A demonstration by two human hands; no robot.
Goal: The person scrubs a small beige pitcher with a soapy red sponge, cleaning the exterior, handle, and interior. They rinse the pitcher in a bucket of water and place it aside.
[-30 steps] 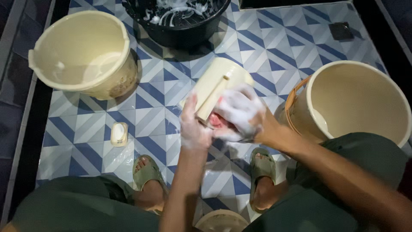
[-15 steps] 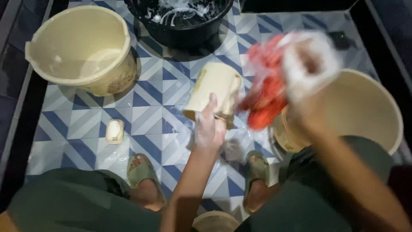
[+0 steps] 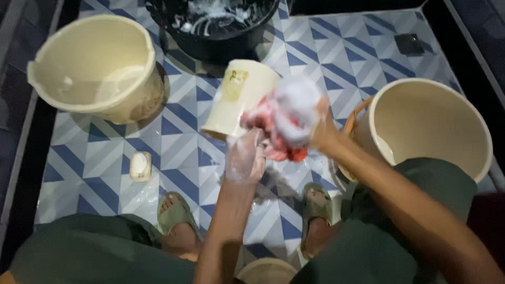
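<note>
Cream jug (image 3: 239, 97) | tilted, mouth toward person | left hand (image 3: 244, 156) grips rim | right hand (image 3: 294, 113) clutches red scrubber (image 3: 276, 138)

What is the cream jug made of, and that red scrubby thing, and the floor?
The cream jug looks like smooth, matte plastic: thin walls, an even colour, a moulded shape. The red scrubber in the right hand seems to be soft mesh or sponge, crumpled and soaked in foam. The floor looks like glazed ceramic tile, shiny where wet, with grout lines.
</note>
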